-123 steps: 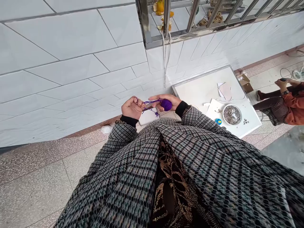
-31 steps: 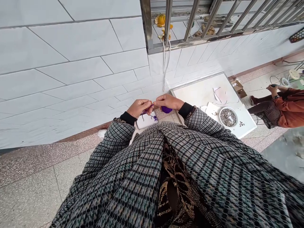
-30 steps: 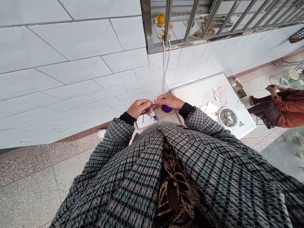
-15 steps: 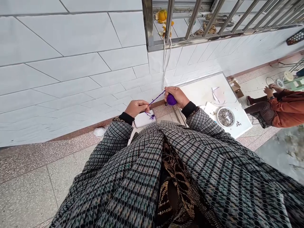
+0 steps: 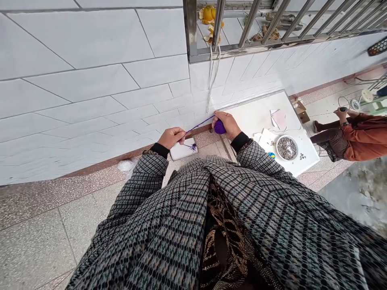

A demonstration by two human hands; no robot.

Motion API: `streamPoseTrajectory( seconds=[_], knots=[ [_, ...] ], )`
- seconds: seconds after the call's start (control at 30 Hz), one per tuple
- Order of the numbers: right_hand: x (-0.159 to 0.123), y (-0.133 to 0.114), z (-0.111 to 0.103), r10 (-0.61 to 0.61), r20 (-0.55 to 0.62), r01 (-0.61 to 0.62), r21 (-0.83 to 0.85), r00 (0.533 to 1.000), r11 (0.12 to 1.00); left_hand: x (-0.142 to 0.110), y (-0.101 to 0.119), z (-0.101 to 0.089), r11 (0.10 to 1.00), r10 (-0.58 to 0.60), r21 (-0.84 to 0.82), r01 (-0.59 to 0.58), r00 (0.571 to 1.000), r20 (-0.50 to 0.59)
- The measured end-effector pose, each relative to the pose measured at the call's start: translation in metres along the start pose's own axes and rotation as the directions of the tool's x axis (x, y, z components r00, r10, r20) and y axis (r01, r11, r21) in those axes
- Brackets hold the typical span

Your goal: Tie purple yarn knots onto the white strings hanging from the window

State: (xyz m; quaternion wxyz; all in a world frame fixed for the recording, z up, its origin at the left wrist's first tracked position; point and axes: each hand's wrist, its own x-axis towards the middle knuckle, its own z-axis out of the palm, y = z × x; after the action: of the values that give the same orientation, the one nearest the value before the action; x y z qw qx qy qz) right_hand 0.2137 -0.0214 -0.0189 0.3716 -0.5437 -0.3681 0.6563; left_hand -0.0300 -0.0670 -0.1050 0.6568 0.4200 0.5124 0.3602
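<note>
My right hand [image 5: 227,124] is closed around a ball of purple yarn [image 5: 219,127], which shows below the fingers. From its fingertips a strand of purple yarn [image 5: 199,123] runs down to the left, stretched nearly straight. My left hand [image 5: 172,137] pinches the other end of that strand between thumb and forefinger. Under the left hand, a small purple tangle [image 5: 192,147] shows against a white flat-topped surface [image 5: 178,152]. A white cord [image 5: 209,80] hangs from the window bars just above my right hand.
A white table [image 5: 256,108] at right carries a bowl of seeds [image 5: 287,148] and papers. Metal window bars [image 5: 248,24] jut out above, with orange peel [image 5: 208,14] behind them. A person in an orange top [image 5: 367,137] sits at far right. The tiled wall [image 5: 99,44] fills the upper left.
My hands have drawn slightly further apart, and the strand between them looks straighter. The ball stays in my right hand. At far right, the other person's hands have shifted.
</note>
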Motion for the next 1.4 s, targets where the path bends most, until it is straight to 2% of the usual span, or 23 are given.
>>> streamPoseTrajectory(
  seconds=[0.13, 0.2, 0.27, 0.37, 0.43, 0.5, 0.57, 0.67, 0.77, 0.87, 0.93, 1.0, 1.03, 1.13, 1.23, 1.3, 1.37, 1.4],
  knots=[
    [0.009, 0.008, -0.005, 0.116, -0.103, -0.096, 0.178, 0.988, 0.979, -0.003, -0.003, -0.011, 0.997, 0.039, -0.064, -0.03, 0.989, 0.14],
    [0.015, 0.015, -0.01, 0.211, -0.156, -0.149, 0.333, 0.965, 0.931, -0.007, -0.004, -0.018, 0.99, 0.045, -0.143, -0.013, 0.975, 0.219],
    [0.022, 0.027, -0.016, 0.301, -0.185, -0.183, 0.474, 0.936, 0.861, -0.007, -0.009, -0.027, 0.971, 0.042, -0.238, 0.015, 0.972, 0.23],
    [0.036, 0.057, -0.024, 0.388, -0.195, -0.209, 0.587, 0.901, 0.782, 0.001, -0.032, -0.04, 0.938, -0.001, -0.344, 0.049, 0.99, 0.138],
    [0.047, 0.083, -0.028, 0.411, -0.21, -0.204, 0.62, 0.887, 0.757, 0.011, -0.059, -0.049, 0.93, -0.057, -0.364, 0.058, 0.998, 0.016],
    [0.061, 0.112, -0.033, 0.421, -0.244, -0.181, 0.64, 0.874, 0.747, 0.019, -0.092, -0.058, 0.934, -0.113, -0.352, 0.056, 0.983, -0.143],
    [0.074, 0.142, -0.039, 0.436, -0.279, -0.169, 0.645, 0.856, 0.746, 0.023, -0.125, -0.068, 0.964, -0.148, -0.257, 0.071, 0.945, -0.293],
    [0.093, 0.186, -0.045, 0.484, -0.318, -0.2, 0.63, 0.815, 0.75, 0.027, -0.169, -0.084, 0.988, -0.118, 0.039, 0.149, 0.895, -0.431],
    [0.11, 0.227, -0.047, 0.497, -0.355, -0.22, 0.593, 0.792, 0.774, 0.033, -0.203, -0.101, 0.92, -0.075, 0.311, 0.24, 0.885, -0.46],
    [0.125, 0.265, -0.05, 0.481, -0.391, -0.228, 0.54, 0.785, 0.81, 0.043, -0.233, -0.112, 0.84, -0.089, 0.443, 0.314, 0.884, -0.459],
    [0.133, 0.288, -0.054, 0.48, -0.398, -0.25, 0.505, 0.782, 0.826, 0.05, -0.255, -0.111, 0.901, -0.104, 0.308, 0.305, 0.843, -0.528],
    [0.138, 0.309, -0.057, 0.481, -0.397, -0.272, 0.478, 0.781, 0.835, 0.059, -0.276, -0.102, 0.982, -0.133, 0.023, 0.186, 0.779, -0.612],
    [0.14, 0.318, -0.058, 0.483, -0.391, -0.281, 0.469, 0.784, 0.837, 0.064, -0.285, -0.095, 0.988, -0.154, -0.122, 0.098, 0.757, -0.635],
    [0.138, 0.342, -0.061, 0.481, -0.34, -0.31, 0.45, 0.808, 0.838, 0.082, -0.307, -0.075, 0.871, -0.203, -0.466, -0.157, 0.749, -0.631],
    [0.131, 0.354, -0.067, 0.471, -0.283, -0.329, 0.429, 0.835, 0.841, 0.098, -0.318, -0.065, 0.71, -0.193, -0.624, -0.325, 0.763, -0.617],
    [0.126, 0.354, -0.072, 0.444, -0.246, -0.307, 0.444, 0.861, 0.842, 0.104, -0.321, -0.064, 0.724, -0.178, -0.626, -0.29, 0.799, -0.575],
    [0.123, 0.35, -0.076, 0.389, -0.177, -0.258, 0.5, 0.904, 0.827, 0.106, -0.322, -0.062, 0.826, -0.179, -0.547, -0.137, 0.857, -0.483],
    [0.123, 0.346, -0.077, 0.353, -0.134, -0.233, 0.532, 0.926, 0.814, 0.107, -0.321, -0.06, 0.891, -0.169, -0.45, -0.052, 0.883, -0.438]
  ],
)
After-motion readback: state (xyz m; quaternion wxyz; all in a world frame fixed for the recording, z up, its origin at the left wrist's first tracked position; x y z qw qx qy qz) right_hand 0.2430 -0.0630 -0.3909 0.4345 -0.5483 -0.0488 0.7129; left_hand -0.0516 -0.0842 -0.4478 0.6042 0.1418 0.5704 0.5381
